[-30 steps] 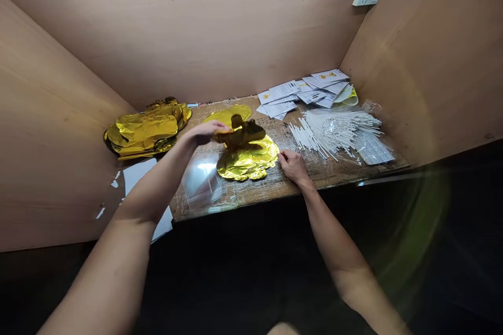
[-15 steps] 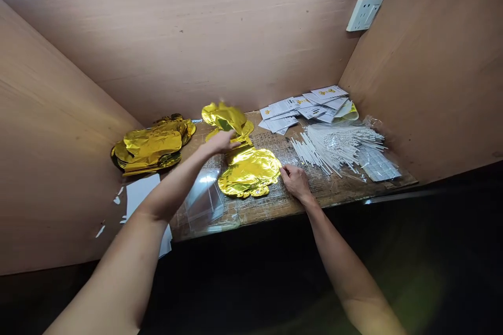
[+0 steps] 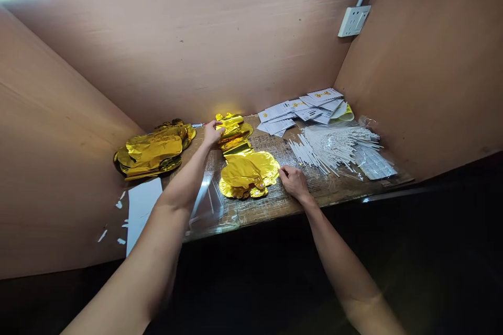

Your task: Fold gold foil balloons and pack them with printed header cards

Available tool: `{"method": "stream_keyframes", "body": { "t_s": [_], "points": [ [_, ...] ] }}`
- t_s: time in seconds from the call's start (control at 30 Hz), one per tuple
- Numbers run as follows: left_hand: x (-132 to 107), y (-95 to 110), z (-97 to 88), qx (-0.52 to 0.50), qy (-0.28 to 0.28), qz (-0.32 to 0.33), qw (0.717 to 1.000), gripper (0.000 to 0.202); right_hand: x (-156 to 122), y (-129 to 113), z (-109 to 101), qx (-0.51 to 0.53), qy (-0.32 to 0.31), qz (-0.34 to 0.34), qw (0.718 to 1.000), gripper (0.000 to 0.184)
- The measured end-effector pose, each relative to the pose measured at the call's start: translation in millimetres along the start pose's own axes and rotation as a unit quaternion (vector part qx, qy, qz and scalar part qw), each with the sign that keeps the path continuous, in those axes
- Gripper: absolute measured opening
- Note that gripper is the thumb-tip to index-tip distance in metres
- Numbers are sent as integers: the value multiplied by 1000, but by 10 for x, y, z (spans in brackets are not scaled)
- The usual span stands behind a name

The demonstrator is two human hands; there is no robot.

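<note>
A flat gold foil balloon (image 3: 247, 170) lies in the middle of the worn bench (image 3: 298, 199). Its far end is folded up at the back, and my left hand (image 3: 212, 132) is closed on that folded end. My right hand (image 3: 294, 180) rests at the balloon's right edge with its fingers curled, pinching the foil there. A clear plastic bag (image 3: 204, 204) lies under my left forearm, near the bench's front edge.
A pile of gold foil balloons (image 3: 153, 149) sits at the far left. White printed cards (image 3: 302, 107) are fanned at the back right, with a heap of white sticks (image 3: 334, 146) on clear plastic in front. Wooden walls enclose three sides; a wall socket (image 3: 353, 21) is on the back wall, upper right.
My left hand carried the balloon's raised end away from me and laid it down at the back of the bench. My right hand stayed at the balloon's right edge.
</note>
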State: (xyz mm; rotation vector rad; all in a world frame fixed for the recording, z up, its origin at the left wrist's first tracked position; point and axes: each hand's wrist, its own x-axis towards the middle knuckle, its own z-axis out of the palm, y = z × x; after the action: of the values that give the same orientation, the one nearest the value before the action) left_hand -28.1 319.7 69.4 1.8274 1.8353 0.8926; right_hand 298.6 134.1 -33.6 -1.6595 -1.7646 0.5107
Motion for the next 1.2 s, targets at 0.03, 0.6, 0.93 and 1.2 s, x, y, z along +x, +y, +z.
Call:
{"method": "stream_keyframes", "body": {
  "t_s": [0.03, 0.6, 0.93, 1.2],
  "points": [
    [29, 72, -67, -13, 22, 11, 1000, 29, 6, 9, -4, 23, 6, 4, 1000, 31],
    [-2441, 146, 614, -245, 90, 106, 959, 21, -68, -862, -207, 427, 28, -4, 904, 30],
    [-3305, -44, 956, -185, 77, 247, 948, 16, -1290, -498, -50, 365, -11, 192, 911, 46],
    [-3226, 114, 815, -204, 104, 205, 951, 22, -1402, -489, 5, 397, 138, 93, 902, 33]
  ]
}}
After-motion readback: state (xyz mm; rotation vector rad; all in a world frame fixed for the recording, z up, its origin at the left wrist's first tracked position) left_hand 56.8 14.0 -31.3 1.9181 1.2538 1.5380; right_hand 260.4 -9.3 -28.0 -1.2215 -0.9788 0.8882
